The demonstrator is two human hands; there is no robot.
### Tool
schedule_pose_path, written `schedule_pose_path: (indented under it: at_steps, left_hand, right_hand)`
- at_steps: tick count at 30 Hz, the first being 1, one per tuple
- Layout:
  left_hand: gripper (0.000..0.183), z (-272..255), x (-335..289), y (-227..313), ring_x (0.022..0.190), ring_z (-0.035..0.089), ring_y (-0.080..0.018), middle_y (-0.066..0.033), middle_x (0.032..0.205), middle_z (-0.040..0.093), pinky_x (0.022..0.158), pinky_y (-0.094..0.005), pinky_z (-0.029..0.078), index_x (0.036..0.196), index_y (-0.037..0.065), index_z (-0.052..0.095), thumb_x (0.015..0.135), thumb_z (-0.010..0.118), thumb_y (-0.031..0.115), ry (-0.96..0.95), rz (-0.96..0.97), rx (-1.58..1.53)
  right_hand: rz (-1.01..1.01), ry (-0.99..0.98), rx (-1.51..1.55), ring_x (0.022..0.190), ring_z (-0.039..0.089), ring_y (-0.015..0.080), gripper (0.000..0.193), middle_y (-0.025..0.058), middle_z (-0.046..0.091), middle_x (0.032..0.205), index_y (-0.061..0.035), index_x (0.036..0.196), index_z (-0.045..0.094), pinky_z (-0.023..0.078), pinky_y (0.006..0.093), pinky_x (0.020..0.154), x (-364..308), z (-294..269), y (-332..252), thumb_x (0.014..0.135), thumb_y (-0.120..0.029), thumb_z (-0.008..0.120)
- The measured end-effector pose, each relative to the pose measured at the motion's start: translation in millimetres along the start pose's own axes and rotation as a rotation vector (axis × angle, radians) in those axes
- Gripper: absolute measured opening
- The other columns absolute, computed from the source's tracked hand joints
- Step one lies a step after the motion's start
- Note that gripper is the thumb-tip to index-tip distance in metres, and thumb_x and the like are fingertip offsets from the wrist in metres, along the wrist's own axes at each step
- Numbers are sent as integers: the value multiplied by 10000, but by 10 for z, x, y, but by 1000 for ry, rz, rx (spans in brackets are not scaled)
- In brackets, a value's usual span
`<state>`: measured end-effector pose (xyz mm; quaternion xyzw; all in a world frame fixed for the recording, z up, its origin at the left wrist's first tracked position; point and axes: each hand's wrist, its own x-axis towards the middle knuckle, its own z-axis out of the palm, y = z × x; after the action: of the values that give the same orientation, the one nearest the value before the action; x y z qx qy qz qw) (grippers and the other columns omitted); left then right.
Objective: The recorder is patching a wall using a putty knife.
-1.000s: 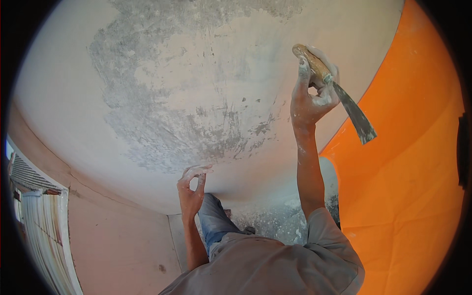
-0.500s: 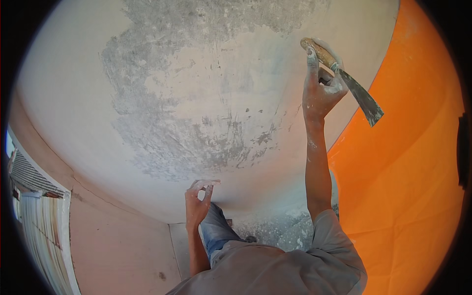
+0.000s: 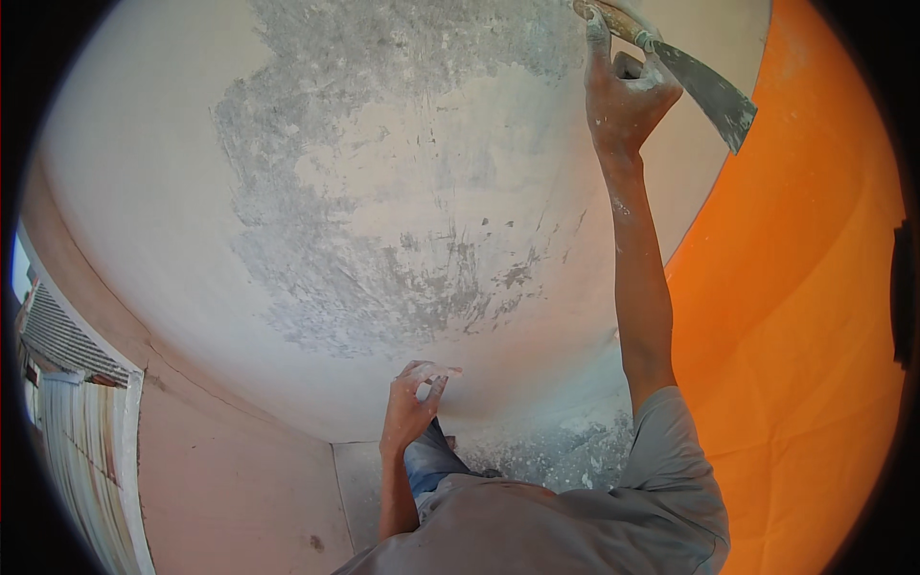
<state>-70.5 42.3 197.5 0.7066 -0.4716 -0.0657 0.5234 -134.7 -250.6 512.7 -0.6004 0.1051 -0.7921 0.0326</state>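
High at the right, my right hand [image 3: 630, 101] is closed around the wooden handle [image 3: 616, 21] of a putty knife. Its dark metal blade [image 3: 707, 91] points down to the right, with whitish smears at the wide end, and overlaps the border with the orange area. White powder coats the fingers of that hand. Low in the middle, my left hand [image 3: 412, 407] is loosely curved, its dusty fingers reaching right and the thumb apart below them, with nothing visible in it. In front of me is the pale wall [image 3: 402, 144], with rough grey patches around a whiter middle.
A smooth bright orange surface [image 3: 795, 316] fills the right side. On the left, a window opening [image 3: 81, 412] shows corrugated roofing and hanging pale cloth. A pinkish wall [image 3: 230, 479] adjoins it. White-spattered grey floor [image 3: 556, 455] lies below, near my leg [image 3: 436, 460].
My right hand has risen along the wall with the putty knife, and the arm is straighter. My left hand has shifted a little to the right and slightly down.
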Motion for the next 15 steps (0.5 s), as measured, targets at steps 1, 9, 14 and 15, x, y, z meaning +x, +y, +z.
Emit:
schedule_pose_path:
  at_steps: [1,9,14,15]
  left_hand:
    - [194,-5,1,-9,984,629,-247,-49,1067,738,819,-343,518,1014,83,739,905,596,9,-15,-8,1]
    - [195,11,-64,-111,1001,625,-267,-53,1068,736,852,-365,513,1026,83,731,902,600,8,-2,-68,-2]
    - [198,97,0,-149,1038,620,-312,-73,1066,730,957,-399,471,1036,78,719,888,611,3,-66,-59,38]
    - [198,107,-4,-131,1038,620,-312,-73,1066,730,957,-399,471,1036,78,719,888,611,3,-66,-65,38]
  right_hand:
    - [27,-13,-15,455,410,58,443,-8,522,513,92,972,702,337,254,462,-44,4,-20,864,-332,769]
    - [84,-25,73,523,543,93,356,88,690,721,49,1011,725,437,259,498,-174,7,73,837,-253,796]
    - [-9,-8,264,525,536,22,235,55,726,850,25,1044,710,344,181,413,-565,-454,-62,852,-100,761]
    - [-91,-9,339,557,584,42,232,68,734,903,10,1049,708,398,183,430,-679,-454,-91,840,-73,763]
